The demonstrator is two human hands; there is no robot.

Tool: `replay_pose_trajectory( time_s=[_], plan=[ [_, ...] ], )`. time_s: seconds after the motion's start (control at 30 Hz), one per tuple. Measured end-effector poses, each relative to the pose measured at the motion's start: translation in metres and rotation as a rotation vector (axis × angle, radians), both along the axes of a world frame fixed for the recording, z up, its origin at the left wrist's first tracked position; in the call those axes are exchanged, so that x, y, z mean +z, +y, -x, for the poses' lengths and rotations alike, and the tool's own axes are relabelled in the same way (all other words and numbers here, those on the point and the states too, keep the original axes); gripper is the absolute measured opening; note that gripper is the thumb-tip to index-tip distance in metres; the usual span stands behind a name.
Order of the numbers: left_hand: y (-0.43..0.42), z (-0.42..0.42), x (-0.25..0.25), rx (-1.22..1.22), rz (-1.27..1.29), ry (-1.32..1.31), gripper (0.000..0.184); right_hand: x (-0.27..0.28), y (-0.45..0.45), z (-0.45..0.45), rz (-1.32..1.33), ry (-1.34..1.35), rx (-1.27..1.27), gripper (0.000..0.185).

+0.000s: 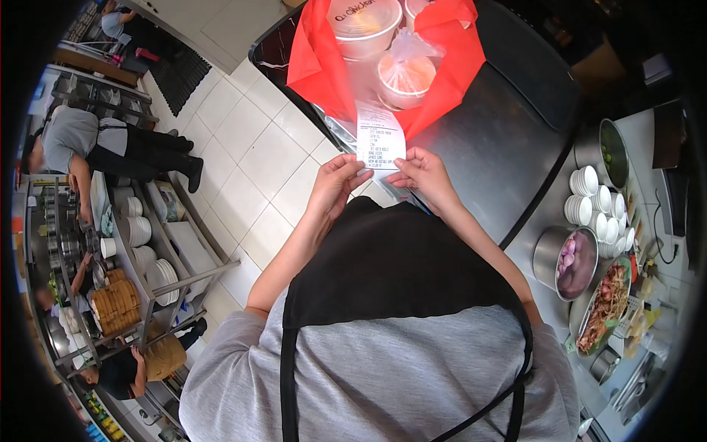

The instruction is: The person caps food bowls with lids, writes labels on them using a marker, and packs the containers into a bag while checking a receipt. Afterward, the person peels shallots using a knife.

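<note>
A printed paper receipt (381,140) is stretched between my two hands at the near edge of the metal counter. My left hand (339,180) pinches its lower left corner, and my right hand (423,175) pinches the lower right corner. The receipt's top end reaches into an open red bag (449,81). Inside the bag stand a lidded white tub (366,33) with handwriting on its lid and a smaller bowl (406,77) wrapped in clear plastic. Part of another lidded tub shows at the bag's far side.
Right of me, a counter bears stacked white cups (582,180), a pot of purple onions (565,254) and a tray of shredded food (607,306). At left, co-workers stand by a metal rack (213,271) with plates (160,280).
</note>
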State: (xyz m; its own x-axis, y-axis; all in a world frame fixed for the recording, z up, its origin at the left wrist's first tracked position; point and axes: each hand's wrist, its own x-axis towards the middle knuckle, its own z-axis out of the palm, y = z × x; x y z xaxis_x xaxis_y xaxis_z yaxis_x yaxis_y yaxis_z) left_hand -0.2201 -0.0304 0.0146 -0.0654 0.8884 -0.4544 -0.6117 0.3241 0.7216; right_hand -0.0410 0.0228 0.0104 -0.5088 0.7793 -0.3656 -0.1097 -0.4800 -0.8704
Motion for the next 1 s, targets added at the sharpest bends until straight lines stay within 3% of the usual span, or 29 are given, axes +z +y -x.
replay_pose_trajectory(
  time_s=[1.0],
  plan=[
    [0.0022, -0.004, 0.0075, -0.008, -0.026, 0.047, 0.008, 0.001, 0.0004, -0.0004, 0.007, -0.02, 0.004, 0.011]
  ],
)
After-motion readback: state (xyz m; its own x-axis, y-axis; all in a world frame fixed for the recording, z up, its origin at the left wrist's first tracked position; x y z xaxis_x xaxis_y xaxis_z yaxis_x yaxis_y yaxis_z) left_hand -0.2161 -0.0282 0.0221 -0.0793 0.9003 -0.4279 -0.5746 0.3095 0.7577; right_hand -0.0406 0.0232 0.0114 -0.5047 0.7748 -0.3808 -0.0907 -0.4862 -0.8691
